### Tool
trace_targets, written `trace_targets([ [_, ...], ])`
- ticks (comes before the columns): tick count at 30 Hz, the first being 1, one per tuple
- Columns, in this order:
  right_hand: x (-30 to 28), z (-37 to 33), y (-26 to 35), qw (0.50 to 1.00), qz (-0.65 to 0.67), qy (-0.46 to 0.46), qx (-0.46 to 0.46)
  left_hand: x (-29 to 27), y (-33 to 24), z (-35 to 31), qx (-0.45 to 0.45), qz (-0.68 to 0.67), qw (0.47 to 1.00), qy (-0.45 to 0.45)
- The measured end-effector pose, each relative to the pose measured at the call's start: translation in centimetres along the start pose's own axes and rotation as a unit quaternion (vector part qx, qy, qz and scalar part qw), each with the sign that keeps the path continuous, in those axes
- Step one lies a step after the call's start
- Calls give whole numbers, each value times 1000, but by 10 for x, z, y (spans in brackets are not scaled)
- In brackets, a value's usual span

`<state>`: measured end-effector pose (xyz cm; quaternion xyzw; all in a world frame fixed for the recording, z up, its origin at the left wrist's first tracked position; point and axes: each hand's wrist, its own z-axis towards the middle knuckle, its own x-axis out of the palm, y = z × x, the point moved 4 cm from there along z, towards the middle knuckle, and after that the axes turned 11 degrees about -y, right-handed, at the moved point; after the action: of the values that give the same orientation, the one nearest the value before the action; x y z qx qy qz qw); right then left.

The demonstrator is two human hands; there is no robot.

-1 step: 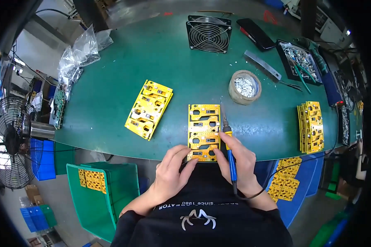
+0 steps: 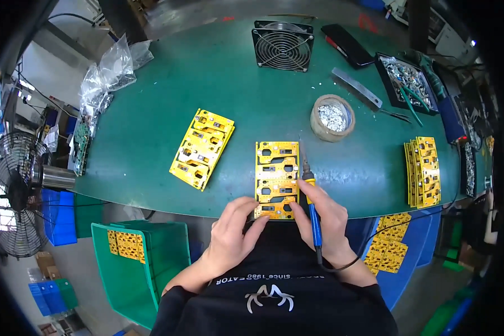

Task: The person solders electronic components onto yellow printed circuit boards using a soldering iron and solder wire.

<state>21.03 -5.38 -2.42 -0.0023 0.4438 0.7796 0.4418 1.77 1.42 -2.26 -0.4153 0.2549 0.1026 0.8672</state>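
Observation:
A yellow circuit board panel (image 2: 277, 176) with cut-outs and small parts lies on the green table near its front edge. My left hand (image 2: 232, 229) has fingers and thumb closed on the panel's near left corner. In my right hand (image 2: 326, 221) is a soldering iron (image 2: 312, 204) with a blue and yellow handle, its tip pointing away from me beside the panel's right edge. A fingertip of that hand touches the panel's near right side. Left of the panel, a small stack of similar yellow panels (image 2: 203, 148) lies at a slant.
Another stack of yellow panels (image 2: 423, 172) stands at the right. Beyond the iron sit a round pot of silvery bits (image 2: 317, 120), a metal ruler (image 2: 357, 88), a small fan (image 2: 284, 49) and a parts tray (image 2: 395, 103). A green bin (image 2: 176, 246) and a blue bin (image 2: 413, 269) flank me below.

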Motion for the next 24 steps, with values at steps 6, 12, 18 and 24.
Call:
trace_targets([
  [6, -20, 13, -11, 997, -14, -58, -38, -8, 6, 21, -65, 0, 998, -10],
  [12, -45, 30, -34, 995, -4, -100, 10, 3, -5, 43, 26, 18, 999, -10],
  [18, -53, 24, -36, 989, 20, -128, 77, 16, -12, 48, -30, 55, 998, 26],
  [24, -47, 18, -24, 986, 125, -109, 20, 26, -19, 52, 43, 77, 996, 7],
])
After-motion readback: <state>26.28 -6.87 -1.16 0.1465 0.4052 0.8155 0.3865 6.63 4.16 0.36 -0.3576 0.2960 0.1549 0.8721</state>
